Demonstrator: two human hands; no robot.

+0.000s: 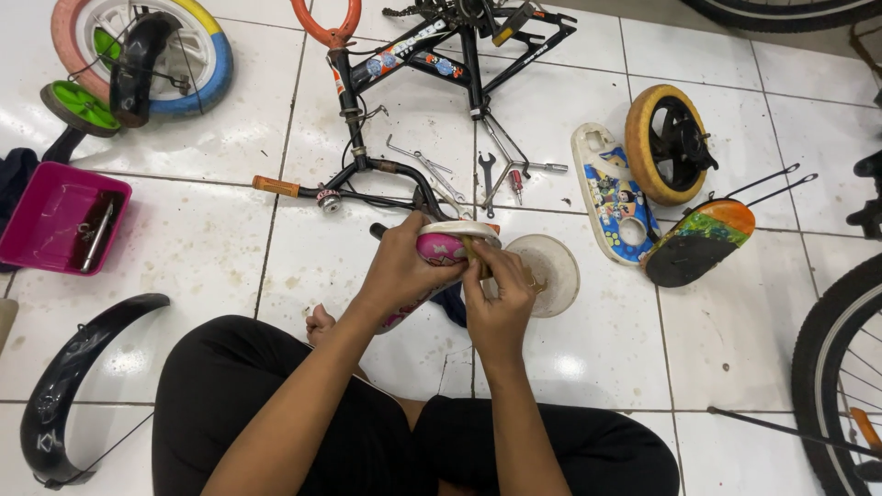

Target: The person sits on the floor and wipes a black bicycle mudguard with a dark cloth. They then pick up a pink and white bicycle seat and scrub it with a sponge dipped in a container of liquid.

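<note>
The left hand (pixel 404 262) grips a small pink-and-white child's bicycle saddle (pixel 439 262) over the white tiled floor (pixel 230 248). The right hand (pixel 501 298) pinches its front edge. Just beyond lie a clear round plastic disc (pixel 551 271) and 1 black bicycle frame (pixel 413 55).

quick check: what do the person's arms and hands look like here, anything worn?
Both forearms are bare, no sleeves in view. The left hand and right hand wear no gloves. No watch or bracelet shows on either wrist. Black trousers cover the legs below them.
</note>
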